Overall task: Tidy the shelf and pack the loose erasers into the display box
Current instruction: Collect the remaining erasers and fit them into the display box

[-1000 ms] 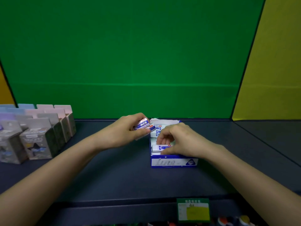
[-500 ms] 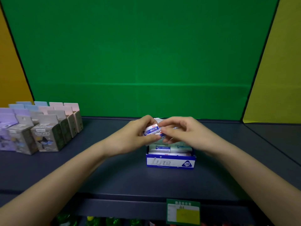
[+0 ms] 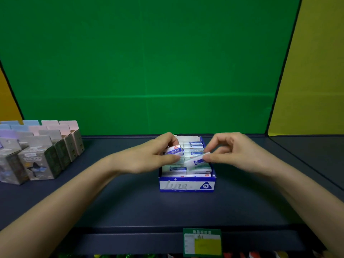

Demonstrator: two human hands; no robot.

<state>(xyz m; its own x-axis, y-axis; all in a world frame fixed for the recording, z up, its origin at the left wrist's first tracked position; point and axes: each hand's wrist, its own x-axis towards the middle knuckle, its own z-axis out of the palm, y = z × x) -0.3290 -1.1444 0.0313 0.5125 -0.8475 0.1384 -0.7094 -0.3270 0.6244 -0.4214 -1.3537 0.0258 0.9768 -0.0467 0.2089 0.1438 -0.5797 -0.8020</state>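
Note:
A blue and white display box [image 3: 187,186] stands in the middle of the dark shelf, holding several white and blue erasers in rows. My left hand [image 3: 149,155] hovers over the box's left side and grips one eraser [image 3: 174,150] between thumb and fingers. My right hand [image 3: 234,152] is over the right side and pinches a second eraser [image 3: 196,161], which tilts down toward the box's middle. The erasers under my hands are partly hidden.
Several small pastel and grey cartons [image 3: 39,155] stand in rows at the shelf's left end. A green and yellow price tag [image 3: 202,243] hangs on the front edge. A green back wall and yellow side panels enclose the shelf.
One second ago my right hand was down in the box. It came up to my left hand, took one eraser from it, and the hands have now moved apart, each with an eraser.

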